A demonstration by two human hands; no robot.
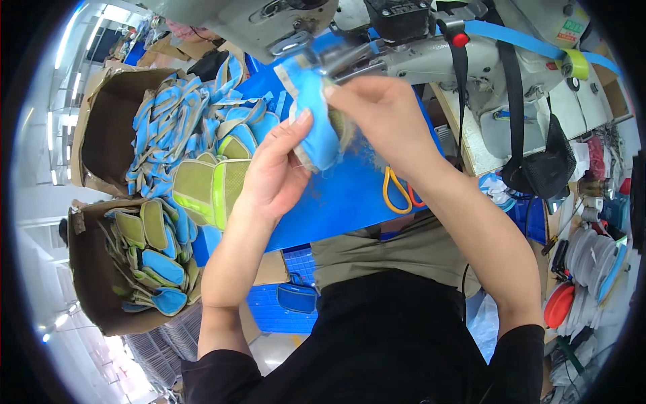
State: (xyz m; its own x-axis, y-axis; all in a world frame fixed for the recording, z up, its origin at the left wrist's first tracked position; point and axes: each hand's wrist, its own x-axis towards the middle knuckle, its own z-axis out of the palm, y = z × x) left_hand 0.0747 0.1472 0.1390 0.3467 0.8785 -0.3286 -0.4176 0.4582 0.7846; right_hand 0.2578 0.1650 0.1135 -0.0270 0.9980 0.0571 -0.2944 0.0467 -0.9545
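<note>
Between my two hands is a blue fabric piece [321, 140] with a beige edge, its olive mesh side partly showing at the right. My left hand [272, 172] grips its left side, thumb lying on the blue face. My right hand [378, 111] pinches its upper right edge between thumb and fingers. The piece is raised over the blue tabletop [289, 225], just below the needle area of a sewing machine [437, 64]. The machine's parts nearest the fabric are blurred.
Olive mesh pieces with bright yellow-green strips [220, 192] and a heap of blue-and-beige strips [168, 128] lie left. Two cardboard boxes stand beyond, the lower box [91, 269] holding several pieces. Orange-handled scissors [388, 195] lie near the table's front edge. A blue tape [511, 39] crosses the machine.
</note>
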